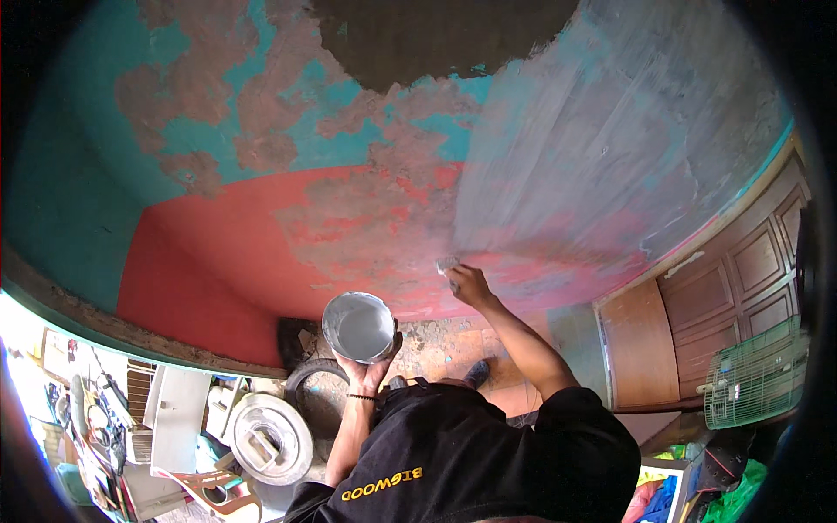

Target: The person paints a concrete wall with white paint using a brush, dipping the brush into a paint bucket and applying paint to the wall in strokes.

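My left hand (370, 373) is closed around the lower side of a round paint can (330, 324), its open top facing up. Pale grey paint (364, 333) sits in it, and its rim is smeared with white. My right hand (472, 286) grips a paintbrush (447, 264), its bristles at the wall (235, 227). That wall has turquoise paint above and red below, with rough brownish patches across both. To the right of the brush, a streaky thin grey-white coat (558, 148) covers much of the surface. A dark grey patch (445, 35) lies at the top.
Tyres (316, 383) and a round whitish lid (269, 438) lie on the left, beside cluttered household items (105, 418). A brown panelled door (741, 270) and a green wire cage (755, 376) stand on the right. Tiled floor (510, 397) shows below the wall.
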A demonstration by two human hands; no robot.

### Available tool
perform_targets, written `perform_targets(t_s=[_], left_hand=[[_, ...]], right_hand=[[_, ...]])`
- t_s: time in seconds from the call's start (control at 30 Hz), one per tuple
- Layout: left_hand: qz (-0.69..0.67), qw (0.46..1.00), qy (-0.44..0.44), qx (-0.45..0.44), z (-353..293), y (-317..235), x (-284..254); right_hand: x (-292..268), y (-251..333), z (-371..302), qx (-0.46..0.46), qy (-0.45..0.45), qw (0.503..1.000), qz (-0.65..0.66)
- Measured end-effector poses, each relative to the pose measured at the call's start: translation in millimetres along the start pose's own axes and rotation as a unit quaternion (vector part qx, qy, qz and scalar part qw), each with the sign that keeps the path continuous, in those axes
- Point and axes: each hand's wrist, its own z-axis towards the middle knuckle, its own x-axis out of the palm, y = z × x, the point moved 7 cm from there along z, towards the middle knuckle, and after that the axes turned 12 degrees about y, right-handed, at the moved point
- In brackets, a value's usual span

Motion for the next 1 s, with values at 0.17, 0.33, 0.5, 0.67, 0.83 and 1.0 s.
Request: perform_targets(t_s=[0.17, 0.33, 0.5, 0.67, 0.83, 1.0], left_hand=[[-0.016, 1.000, 0.005, -0.025, 3, 7, 3], [-0.026, 1.000, 0.007, -0.001, 1, -3, 3], [-0.052, 0.999, 0.016, 0.002, 13, 6, 14], [-0.094, 0.995, 0.016, -0.009, 19, 17, 15], [-0.068, 0.998, 0.002, 0.018, 17, 13, 2], [-0.061, 0.997, 0.000, 0.044, 14, 13, 5]], right_hand=[[-2, -49, -2, -0.070, -0.056, 0.995, 0.043], [-188, 19, 32, -0.186, -0.188, 0.963, 0.061], [-330, 105, 16, -0.259, -0.377, 0.879, -0.132], [-343, 109, 20, -0.321, -0.474, 0.813, -0.106], [-226, 62, 33, -0.250, -0.394, 0.882, -0.066], [-38, -1, -2, -0.138, -0.291, 0.947, 0.015]])
